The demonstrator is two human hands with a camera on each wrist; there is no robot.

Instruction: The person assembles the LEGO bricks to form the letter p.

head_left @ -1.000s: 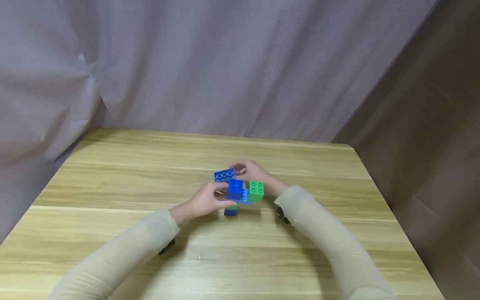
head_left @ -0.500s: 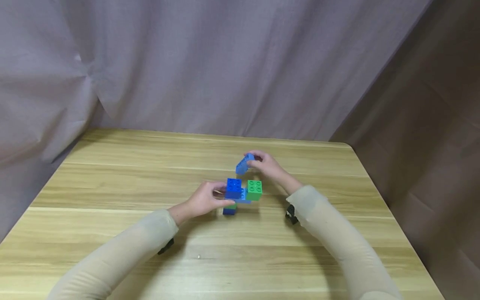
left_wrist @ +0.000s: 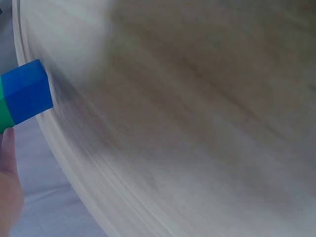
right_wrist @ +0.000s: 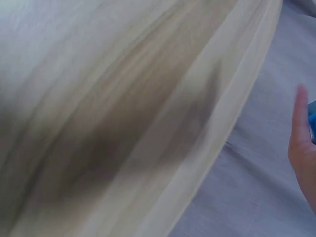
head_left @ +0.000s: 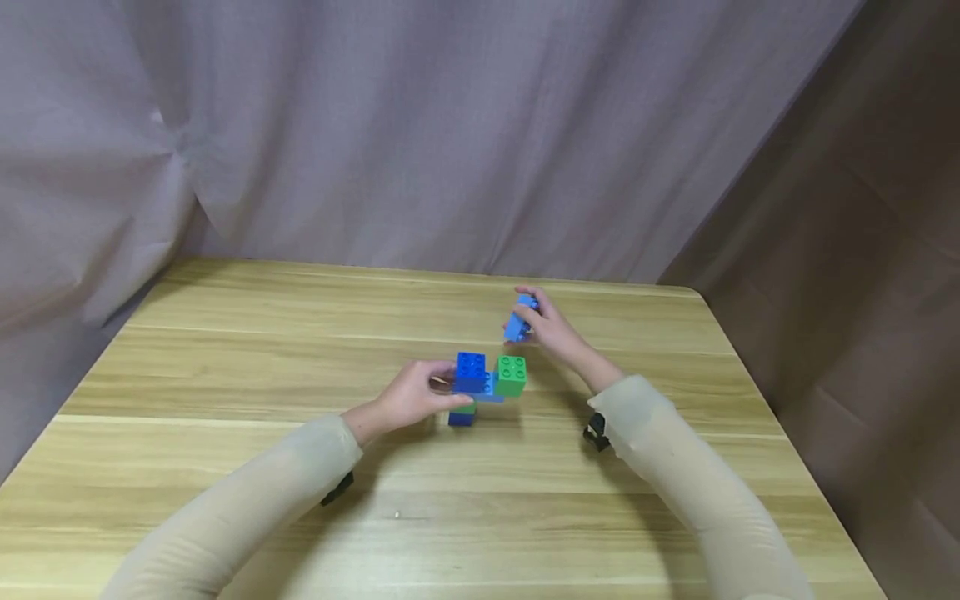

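Note:
A small brick stack [head_left: 483, 386] stands mid-table: a dark blue brick [head_left: 470, 372] and a green brick [head_left: 511, 375] on a light blue plate, over green and dark blue bricks below. My left hand [head_left: 415, 397] grips the stack from its left side. In the left wrist view the stack's blue bottom brick [left_wrist: 27, 92] shows beside a finger [left_wrist: 7, 163]. My right hand [head_left: 551, 327] holds a light blue brick [head_left: 518, 322] in the air, behind and to the right of the stack. In the right wrist view only a finger [right_wrist: 298, 123] and a blue sliver show.
The wooden table [head_left: 225, 375] is backed by a grey-purple curtain [head_left: 450, 125], with a brownish cloth [head_left: 847, 250] past the table's right edge. A tiny speck [head_left: 397, 515] lies near the front.
My right hand has pulled the light blue brick off the back of the stack, lifted it and carried it to the right. My left hand kept hold of the stack.

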